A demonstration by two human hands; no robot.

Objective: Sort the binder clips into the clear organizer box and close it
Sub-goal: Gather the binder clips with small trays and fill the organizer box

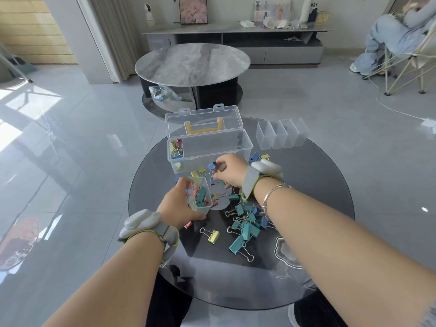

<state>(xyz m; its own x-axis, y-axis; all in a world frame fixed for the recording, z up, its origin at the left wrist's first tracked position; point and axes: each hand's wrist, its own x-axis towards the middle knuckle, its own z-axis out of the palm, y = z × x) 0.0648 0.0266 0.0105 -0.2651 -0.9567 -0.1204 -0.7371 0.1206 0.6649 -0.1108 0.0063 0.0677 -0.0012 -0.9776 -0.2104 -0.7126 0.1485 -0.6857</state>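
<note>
The clear organizer box stands open at the far side of the round dark glass table, its lid with a yellow handle raised behind it. One inner bin with clips sits in the box's left end. My left hand grips a small clear bin partly filled with teal and pink clips. My right hand pinches a blue binder clip just in front of the box. Loose teal, blue and yellow binder clips lie scattered under my right forearm.
A row of empty clear bins stands to the right of the box. A single yellow clip lies near the table's middle. Beyond are a round marble coffee table, a low cabinet, and a person seated in a chair at far right.
</note>
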